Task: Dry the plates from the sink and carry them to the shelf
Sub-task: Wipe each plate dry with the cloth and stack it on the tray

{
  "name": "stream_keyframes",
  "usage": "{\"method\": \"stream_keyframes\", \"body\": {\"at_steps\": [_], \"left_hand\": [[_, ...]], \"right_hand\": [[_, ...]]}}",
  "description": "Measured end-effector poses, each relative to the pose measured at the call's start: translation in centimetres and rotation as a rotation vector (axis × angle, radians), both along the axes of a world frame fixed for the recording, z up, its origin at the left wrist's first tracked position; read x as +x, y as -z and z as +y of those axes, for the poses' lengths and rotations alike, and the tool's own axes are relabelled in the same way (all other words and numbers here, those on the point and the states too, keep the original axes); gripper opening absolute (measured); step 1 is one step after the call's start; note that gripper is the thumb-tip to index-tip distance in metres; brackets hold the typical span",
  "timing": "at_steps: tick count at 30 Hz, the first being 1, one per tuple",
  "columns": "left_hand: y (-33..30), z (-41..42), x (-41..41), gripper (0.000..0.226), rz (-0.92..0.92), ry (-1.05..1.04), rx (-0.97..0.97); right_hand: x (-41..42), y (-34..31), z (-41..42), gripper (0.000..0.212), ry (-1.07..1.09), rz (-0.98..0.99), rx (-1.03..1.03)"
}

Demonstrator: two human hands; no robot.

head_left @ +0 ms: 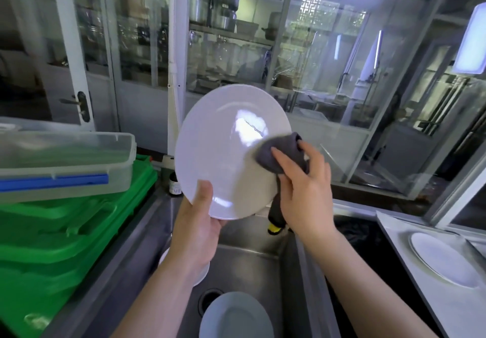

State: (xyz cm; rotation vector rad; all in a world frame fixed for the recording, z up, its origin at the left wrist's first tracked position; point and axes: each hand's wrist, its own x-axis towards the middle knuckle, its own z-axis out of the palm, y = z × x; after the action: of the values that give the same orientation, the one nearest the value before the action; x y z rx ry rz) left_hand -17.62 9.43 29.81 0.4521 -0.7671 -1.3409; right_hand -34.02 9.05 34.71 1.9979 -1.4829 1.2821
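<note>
Head view: the left hand is gripping the white plate at its lower rim, thumb lying on the front face & fingers curled behind. The plate is standing nearly upright, tilted a bit, above the steel sink. The right hand is clutching a dark grey cloth w/ fingers curled round it, and is pressing the cloth on the right part of the plate face.

In the sink basin, a grey-looking plate is lying near the drain hole, and one more white plate is showing partly behind the left forearm. A black-yellow nozzle is hanging at the back of the sink (mostly hidden by the right hand).

On the left, a clear plastic box w/ blue clip is sitting on green crates. On the right, another white plate is lying flat on the worktop. Behind, glass cabinets are holding metal pots.
</note>
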Motion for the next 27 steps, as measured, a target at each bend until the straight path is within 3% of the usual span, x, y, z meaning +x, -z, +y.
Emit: {"method": "stream_keyframes", "body": {"at_steps": [2,5,8,16,18,22,24,27], "left_hand": [[0.3,0.6,-0.4,0.041,-0.012,-0.014,0.017],[0.7,1.5,-0.8,0.059,0.008,-0.052,0.060],[1.4,2.2,-0.9,0.050,0.005,-0.073,0.067],[1.5,4.0,-1.2,0.043,-0.035,-0.056,0.041],[1.5,4.3,-1.2,0.047,-0.061,-0.069,0.041],[1.9,4.7,-0.6,0.049,-0.087,-0.121,0.068],[2.2,5.0,-0.2,0.050,-0.103,-0.115,0.077],[2.1,5.6,0.2,0.047,-0.122,-0.100,0.078]], "right_hand": [[0.7,0.7,0.6,0.048,-0.001,0.043,-0.006],[2.4,2.7,2.7,0.048,-0.210,0.283,0.038],[2.3,3.4,3.7,0.050,-0.318,0.394,0.097],[-1.2,-0.1,-0.2,0.049,-0.033,0.047,0.138],[0.2,0.4,0.7,0.050,-0.076,0.082,0.107],[2.8,2.5,3.7,0.046,-0.373,0.273,0.113],[2.8,2.3,3.6,0.045,-0.416,0.239,0.161],[1.9,1.4,1.5,0.045,-0.285,0.087,0.165]]}}
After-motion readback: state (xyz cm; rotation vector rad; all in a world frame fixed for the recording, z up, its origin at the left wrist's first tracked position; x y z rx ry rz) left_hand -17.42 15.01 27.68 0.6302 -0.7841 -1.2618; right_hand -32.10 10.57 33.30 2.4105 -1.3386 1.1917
